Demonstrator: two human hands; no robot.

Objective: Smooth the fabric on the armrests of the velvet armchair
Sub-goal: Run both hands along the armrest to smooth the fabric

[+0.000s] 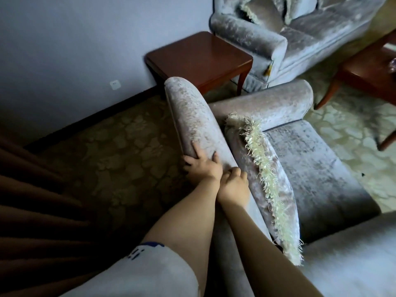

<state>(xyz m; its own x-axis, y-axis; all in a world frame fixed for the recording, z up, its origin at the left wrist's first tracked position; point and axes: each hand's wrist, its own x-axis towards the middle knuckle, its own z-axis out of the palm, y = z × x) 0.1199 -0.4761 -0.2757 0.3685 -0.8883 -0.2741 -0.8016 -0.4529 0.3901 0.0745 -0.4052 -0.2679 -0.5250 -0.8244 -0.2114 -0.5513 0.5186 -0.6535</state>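
A grey velvet armchair fills the middle and right of the head view. Its near armrest runs from the lower centre up toward the wall. My left hand lies on that armrest's outer side, thumb and fingers spread and pressed on the velvet. Right beside it, my right hand rests on the top of the same armrest with its fingers curled down against the fabric. The far armrest lies untouched across the back. A fringed velvet cushion leans against the inner side of the near armrest.
A dark wooden side table stands behind the armrest by the wall. A second velvet sofa is at top right, with another wooden table at the right edge. Brown curtain folds hang at left. Patterned carpet covers the floor.
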